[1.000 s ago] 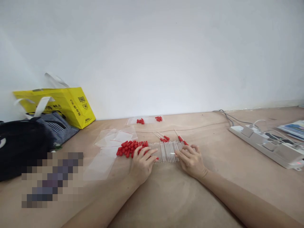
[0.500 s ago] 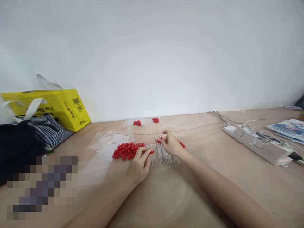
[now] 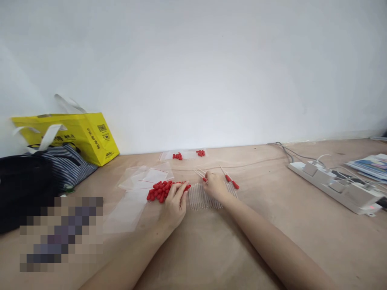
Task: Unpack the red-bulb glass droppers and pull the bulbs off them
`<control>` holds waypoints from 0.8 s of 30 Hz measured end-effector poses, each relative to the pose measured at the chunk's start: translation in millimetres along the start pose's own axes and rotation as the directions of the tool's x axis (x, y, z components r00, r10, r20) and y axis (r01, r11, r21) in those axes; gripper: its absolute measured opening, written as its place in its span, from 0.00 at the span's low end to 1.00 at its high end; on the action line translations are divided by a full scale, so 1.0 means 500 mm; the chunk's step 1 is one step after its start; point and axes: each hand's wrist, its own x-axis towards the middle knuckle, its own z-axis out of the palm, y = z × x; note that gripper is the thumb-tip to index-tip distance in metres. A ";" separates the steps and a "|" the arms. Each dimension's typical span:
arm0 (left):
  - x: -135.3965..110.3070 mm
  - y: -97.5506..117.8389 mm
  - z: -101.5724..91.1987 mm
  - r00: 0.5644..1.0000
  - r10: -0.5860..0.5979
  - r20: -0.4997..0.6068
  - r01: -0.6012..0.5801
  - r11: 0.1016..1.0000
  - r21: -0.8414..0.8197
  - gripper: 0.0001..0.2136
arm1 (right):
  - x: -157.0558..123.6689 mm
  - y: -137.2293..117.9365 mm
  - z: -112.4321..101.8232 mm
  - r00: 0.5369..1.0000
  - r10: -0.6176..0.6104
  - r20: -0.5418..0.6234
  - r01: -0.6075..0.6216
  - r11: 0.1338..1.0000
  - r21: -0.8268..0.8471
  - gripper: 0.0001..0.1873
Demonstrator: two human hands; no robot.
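Observation:
My left hand (image 3: 175,201) is closed in a pinch on a red teardrop-shaped bulb (image 3: 188,187), at the right edge of a pile of similar red bulbs (image 3: 160,191). To its right lies a row of thin clear tubes (image 3: 196,197), side by side. My right hand (image 3: 216,187) reaches over that row with its fingers curled down; what lies between the fingertips is hidden. Just past these fingertips are several thin pale sticks (image 3: 198,172), with a bit of red showing by the fingers. Two red-ended sticks (image 3: 232,181) rest right of the right hand.
Clear plastic bags (image 3: 128,211) lie left of the pile. Another clear bag (image 3: 190,154) with red bulbs is near the wall. A yellow bag (image 3: 104,141) and a striped bag (image 3: 72,165) stand left. A power strip (image 3: 332,187) with cables and booklets (image 3: 371,165) are right.
My right hand has lowered toward the tubes and sticks. My left hand has shifted slightly left and up, still pinching a red bulb. The view has moved slightly.

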 end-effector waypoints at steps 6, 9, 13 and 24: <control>0.025 -0.044 -0.042 0.990 -0.138 -0.028 0.139 0.989 0.057 0.11 | 0.031 0.045 -0.029 0.994 0.101 -0.048 -0.102 0.995 -0.004 0.10; 0.055 -0.090 -0.089 0.970 -0.239 0.049 0.223 0.950 0.218 0.08 | 0.058 0.075 -0.031 0.988 0.155 -0.025 -0.155 0.988 0.015 0.10; 0.093 -0.166 -0.131 0.894 -0.423 0.149 0.365 0.880 0.305 0.10 | 0.095 0.085 -0.016 0.983 0.172 0.063 -0.175 0.984 0.040 0.09; 0.137 -0.202 -0.080 0.788 -0.446 0.424 0.323 0.886 0.333 0.11 | 0.137 0.049 0.020 0.966 0.164 0.198 -0.166 0.986 -0.007 0.14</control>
